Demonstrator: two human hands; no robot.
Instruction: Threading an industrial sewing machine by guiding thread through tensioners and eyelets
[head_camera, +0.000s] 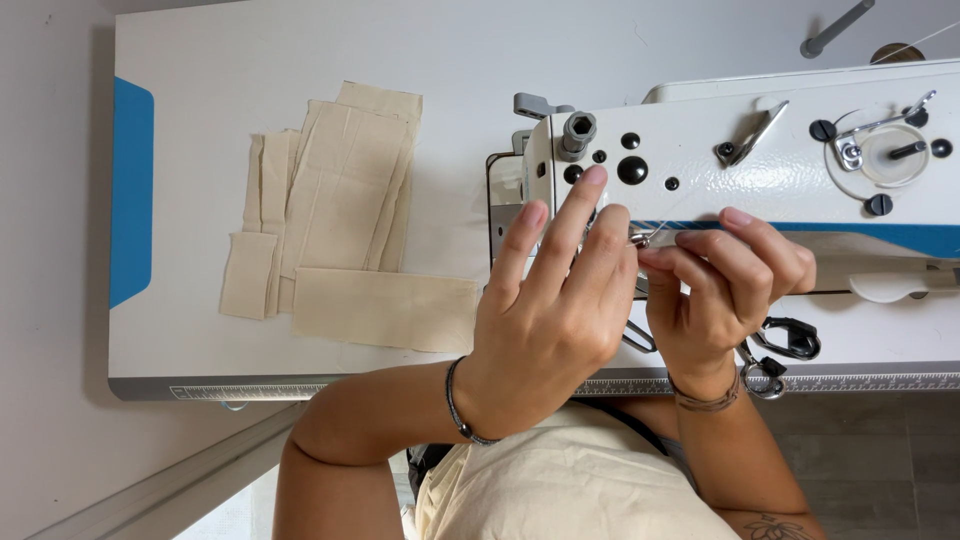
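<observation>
Both hands meet at the white industrial sewing machine's head (740, 150): the right hand (725, 290) pinches what seems thread, the left hand (550, 310) (fingers spread, empty) steadies it beside beige cut cloth pieces (335, 220).

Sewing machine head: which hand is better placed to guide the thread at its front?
Probably the right hand: its fingertips pinch at the small metal part on the sewing machine. The left hand is spread beside it.

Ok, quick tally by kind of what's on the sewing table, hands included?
Hands: 2, left hand and right hand, both at the needle area
Sewing machine: 1
Stack of beige fabric pieces: 1
Scissors: 1
Total: 5
</observation>
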